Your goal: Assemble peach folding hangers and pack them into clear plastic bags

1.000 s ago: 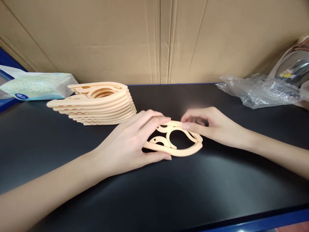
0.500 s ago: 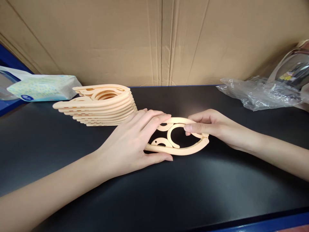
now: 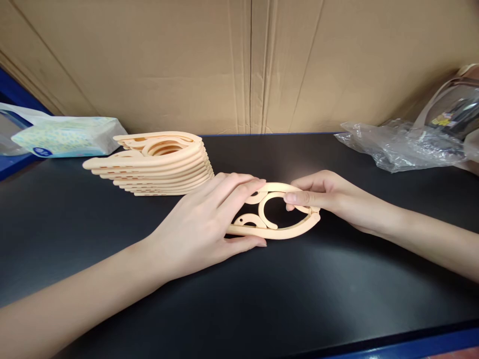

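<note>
A peach-coloured plastic folding hanger [image 3: 290, 233], folded together with its round hook between the arms, is held just over the black table. My left hand [image 3: 213, 219] grips its left end, thumb along the near side and fingers over the far side; the palm hides that end. My right hand [image 3: 324, 197] pinches the far arm close to the hinged right end, with the thumb on top. Behind my left hand, a stack of matching folded hangers [image 3: 157, 167] lies on the table, its lower right edge close to my knuckles.
A pack of tissues [image 3: 69, 137] lies at the back left. At the back right are crumpled clear plastic bags [image 3: 404, 144] and a transparent bag with a strap [image 3: 452, 112]. Cardboard [image 3: 187, 65] stands behind the black table [image 3: 239, 304], which has a blue edge.
Both hands keep their hold on the hanger. Its right end has shifted very slightly left; otherwise almost nothing differs.
</note>
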Tool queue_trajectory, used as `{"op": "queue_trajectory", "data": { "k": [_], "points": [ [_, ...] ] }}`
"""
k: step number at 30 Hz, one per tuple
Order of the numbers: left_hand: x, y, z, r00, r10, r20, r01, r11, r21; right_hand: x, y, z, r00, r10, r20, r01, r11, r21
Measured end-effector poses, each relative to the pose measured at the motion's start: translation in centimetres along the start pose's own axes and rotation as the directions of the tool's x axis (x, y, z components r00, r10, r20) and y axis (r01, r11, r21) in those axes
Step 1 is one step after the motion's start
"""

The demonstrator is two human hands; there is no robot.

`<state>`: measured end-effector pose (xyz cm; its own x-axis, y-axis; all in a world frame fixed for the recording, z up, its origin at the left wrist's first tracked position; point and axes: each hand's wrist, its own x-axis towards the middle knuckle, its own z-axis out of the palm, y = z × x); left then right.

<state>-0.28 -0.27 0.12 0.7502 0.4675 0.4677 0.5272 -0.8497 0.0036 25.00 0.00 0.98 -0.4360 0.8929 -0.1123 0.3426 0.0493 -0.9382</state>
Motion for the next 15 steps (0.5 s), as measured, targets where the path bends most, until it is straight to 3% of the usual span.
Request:
{"op": "queue_trajectory", "data": {
  "k": [7,11,15],
  "points": [
    [-0.2,0.2,-0.2,1.000,0.010,-0.023,-0.008,0.996,0.084,0.0,0.0,-0.2,0.997,-0.077,-0.012,0.077,0.996,-0.044],
    [-0.2,0.4,-0.3,0.998,0.035,-0.042,-0.032,0.997,0.070,0.2,0.3,-0.6,0.997,-0.048,-0.064,0.049,0.999,0.013],
    [0.0,0.9,-0.9,0.998,0.038,-0.042,-0.037,0.998,0.041,0.6,0.6,-1.2,0.990,-0.077,-0.115,0.070,0.996,-0.063]
  ]
}}
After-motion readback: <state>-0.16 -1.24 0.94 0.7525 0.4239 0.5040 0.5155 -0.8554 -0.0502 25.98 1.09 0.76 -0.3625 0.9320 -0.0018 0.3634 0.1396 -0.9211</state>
